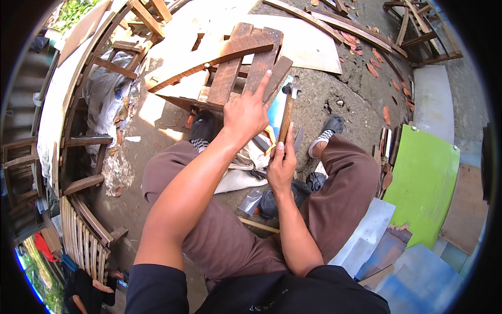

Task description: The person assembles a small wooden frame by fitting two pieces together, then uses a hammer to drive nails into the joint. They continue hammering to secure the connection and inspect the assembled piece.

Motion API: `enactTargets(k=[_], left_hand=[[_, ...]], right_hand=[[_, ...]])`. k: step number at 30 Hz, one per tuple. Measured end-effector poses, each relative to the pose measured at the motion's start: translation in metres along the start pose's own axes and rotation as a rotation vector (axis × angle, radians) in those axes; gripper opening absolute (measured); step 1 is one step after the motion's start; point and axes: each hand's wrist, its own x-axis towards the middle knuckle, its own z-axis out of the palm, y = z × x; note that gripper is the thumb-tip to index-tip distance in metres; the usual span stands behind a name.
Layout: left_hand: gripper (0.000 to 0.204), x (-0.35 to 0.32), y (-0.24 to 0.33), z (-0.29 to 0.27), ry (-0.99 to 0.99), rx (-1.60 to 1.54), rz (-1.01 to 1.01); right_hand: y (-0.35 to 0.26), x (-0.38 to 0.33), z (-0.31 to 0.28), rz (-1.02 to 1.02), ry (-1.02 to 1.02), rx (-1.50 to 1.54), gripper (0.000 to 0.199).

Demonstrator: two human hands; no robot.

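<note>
My left hand is in front of the wooden crate, index finger stretched along a short dark wooden piece. Its other fingers curl in around the lower end of that piece; the thumb is hidden. Lower and to the right, my right hand grips a hammer by its wooden handle, metal head up. Behind the hammer lies a tool with a yellow handle, partly covered. The slatted crate rests on the ground beyond my feet, with a curved rough board across its top.
Between my legs are pale cloth and a black plastic bag. A green panel and other sheets lie at right. Wooden frames stand at left; long boards lie far right. Another person's hand shows lower left.
</note>
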Motion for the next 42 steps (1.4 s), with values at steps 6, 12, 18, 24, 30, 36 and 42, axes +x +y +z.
enactTargets(k=[6,12,18,24,30,36,42], left_hand=[[0.096,0.001,0.001,-0.001,0.001,-0.006,0.004],[0.094,0.003,0.001,-0.002,-0.034,0.009,-0.010],[0.096,0.003,0.001,-0.002,0.002,-0.003,0.011],[0.096,0.003,0.002,-0.003,-0.029,0.018,-0.008],[0.095,0.004,0.002,-0.003,-0.030,0.010,-0.011],[0.095,0.003,0.001,-0.002,0.006,-0.013,0.018],[0.094,0.005,0.002,-0.003,-0.041,0.005,-0.020]], right_hand=[[-0.006,-0.001,0.006,-0.061,0.073,0.098,0.058],[-0.014,0.001,0.012,-0.009,0.037,0.059,0.058],[-0.012,0.003,0.011,0.011,-0.010,0.028,0.058],[-0.001,0.002,0.011,-0.007,0.146,0.193,0.057],[0.010,0.002,0.023,0.045,0.059,0.132,0.058],[0.007,-0.006,0.029,-0.009,0.141,0.336,0.059],[0.004,-0.006,0.030,0.263,0.069,0.382,0.059]])
